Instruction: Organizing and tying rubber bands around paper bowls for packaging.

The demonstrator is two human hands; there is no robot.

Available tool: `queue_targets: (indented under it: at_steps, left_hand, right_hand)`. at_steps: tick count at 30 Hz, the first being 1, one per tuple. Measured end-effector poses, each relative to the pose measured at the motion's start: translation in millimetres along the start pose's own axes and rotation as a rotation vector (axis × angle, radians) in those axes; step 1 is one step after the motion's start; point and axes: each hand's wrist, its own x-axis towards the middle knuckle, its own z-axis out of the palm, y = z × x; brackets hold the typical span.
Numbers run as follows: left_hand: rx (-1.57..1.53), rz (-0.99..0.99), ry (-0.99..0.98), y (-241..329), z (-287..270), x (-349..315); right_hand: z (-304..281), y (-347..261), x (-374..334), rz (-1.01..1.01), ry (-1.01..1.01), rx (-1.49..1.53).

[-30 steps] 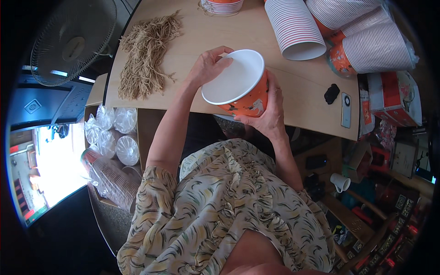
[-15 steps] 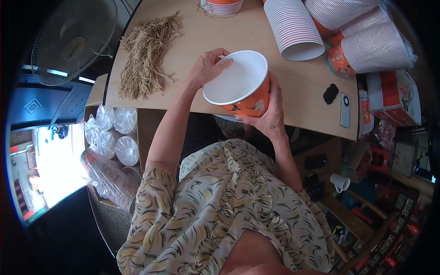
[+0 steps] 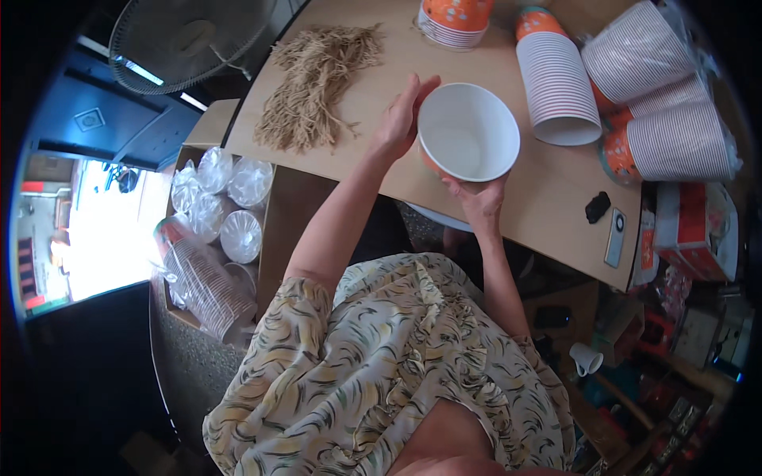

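A large paper tub [image 3: 468,133], white inside and orange outside, is tilted so that its open mouth faces me. My right hand [image 3: 482,200] grips it from below and the right, with part of the grip hidden behind the tub. Beside the tub's left rim is my left hand [image 3: 401,119], fingers stretched out and not wrapped round anything; whether it touches the outer wall is hard to tell. To the left on the table lies a heap of tan strings [image 3: 321,87]. Behind the tub stands a short stack of orange tubs [image 3: 454,22].
A long stack of nested tubs [image 3: 559,87] lies right of my hands, near plastic-wrapped stacks [image 3: 679,139]. A black lump [image 3: 598,208] and a silver remote-like object [image 3: 615,238] lie near the table's right edge. At left are a fan [image 3: 186,40] and a carton of wrapped tubs [image 3: 240,236].
My left hand has come out of the tub's mouth to its outer left side. The tub's mouth has turned more toward me. The whole view has shifted and turned.
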Motion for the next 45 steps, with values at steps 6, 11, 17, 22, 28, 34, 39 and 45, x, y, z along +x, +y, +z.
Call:
queue_targets:
  at_steps: [6, 11, 17, 22, 28, 34, 39, 45]
  left_hand:
    - [0.913, 0.396, 0.245, 12.2, -79.0, -40.9]
    - [1.447, 0.527, 0.337, 67.3, -123.4, -72.3]
    - [1.686, 0.469, 0.152, 68.9, -150.0, -55.3]
    - [1.708, 0.525, 0.077, 69.9, -158.6, -51.0]
    - [1.627, 0.685, 0.086, 61.0, -155.2, -82.2]
    - [1.406, 0.574, -0.032, 10.1, -95.5, -166.0]
    - [0.872, 0.048, -0.185, -22.5, -18.4, -225.8]
    - [0.294, -0.033, -0.111, -21.5, 14.7, -205.8]
  right_hand:
    - [0.7, -15.5, -9.5, -0.082, 0.024, 0.020]
    - [-18.0, 11.0, -51.3, -0.022, 0.068, -0.153]
    - [-16.7, 3.3, -49.9, -0.038, 0.049, -0.324]
    - [-17.2, 4.5, -52.4, -0.098, 0.076, -0.358]
    - [-15.7, 5.0, -54.7, -0.140, 0.075, -0.365]
    - [-16.0, 1.2, -66.2, -0.055, -0.033, -0.113]
    - [-0.5, -80.9, -65.1, -0.004, -0.344, 0.303]
    - [1.4, -92.7, -79.8, 0.487, -0.370, 0.548]
